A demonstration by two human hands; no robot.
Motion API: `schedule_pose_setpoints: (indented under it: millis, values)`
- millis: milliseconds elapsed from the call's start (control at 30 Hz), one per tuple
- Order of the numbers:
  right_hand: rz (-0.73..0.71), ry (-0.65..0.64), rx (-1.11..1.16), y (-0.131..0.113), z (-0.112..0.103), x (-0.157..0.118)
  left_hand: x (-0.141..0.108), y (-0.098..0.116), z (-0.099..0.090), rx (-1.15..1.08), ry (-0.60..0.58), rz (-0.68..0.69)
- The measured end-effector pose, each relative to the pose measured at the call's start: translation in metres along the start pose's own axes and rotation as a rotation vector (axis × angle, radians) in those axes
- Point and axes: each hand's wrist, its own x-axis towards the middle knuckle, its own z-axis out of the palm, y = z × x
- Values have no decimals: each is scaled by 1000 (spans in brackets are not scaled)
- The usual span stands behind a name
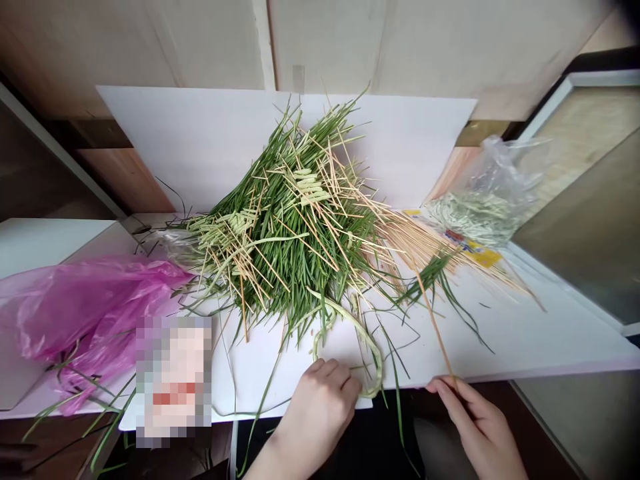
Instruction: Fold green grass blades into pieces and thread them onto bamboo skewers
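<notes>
My right hand (477,420) pinches the lower end of a thin bamboo skewer (434,320), which points up and away over the table. My left hand (323,400) is curled at the table's front edge, closed on a pale green long bean (376,357) that loops out beside it; its fingertips are hidden underneath. Beyond my hands rises a big heap of green garlic chives (300,250). On the heap lie skewers threaded with folded pale bean pieces (310,187) and others (225,227) at the left.
Many loose bamboo skewers (425,233) spread right of the heap. A clear plastic bag (485,200) of pale green strips stands at the back right. A pink plastic bag (100,300) lies left, near a pixelated patch. Stray chives (400,400) hang over the table's front edge.
</notes>
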Motion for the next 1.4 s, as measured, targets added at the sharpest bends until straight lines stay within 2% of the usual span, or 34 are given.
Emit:
schedule_pose_setpoints:
  millis: [133, 233, 300, 367, 500, 667, 833, 1033, 1167, 1267, 1400]
  values:
    - [-40, 17, -26, -5, -11, 7, -13, -11, -16, -90, -10, -40]
    - [-44, 12, -39, -6, -16, 9, -28, -30, -31, -133, 49, -95]
    - [-46, 11, -44, -7, -16, 9, -36, -43, -39, -104, 92, -151]
    - [-52, 9, -40, -9, -13, 9, -39, -53, -43, -29, 85, -172]
    - [-89, -31, -42, -14, -6, 11, -32, -62, -38, 129, 13, -113]
    - [-166, -44, -80, -18, -8, 14, -15, -66, -24, 177, 21, -80]
    - [-110, 26, -110, -21, -12, 15, -8, -73, -23, 140, 1, -57]
    - [-30, 53, -88, -21, -7, 14, -4, -70, -27, 57, -3, -22]
    - [-38, 87, -93, -21, -2, 18, 0, -68, -29, -48, -50, -49]
    - [-67, 90, -128, -24, 3, 22, 3, -67, -30, -114, -15, -106]
    - [-194, 25, -297, -37, 22, 29, 8, -64, -26, 6, 53, -246]
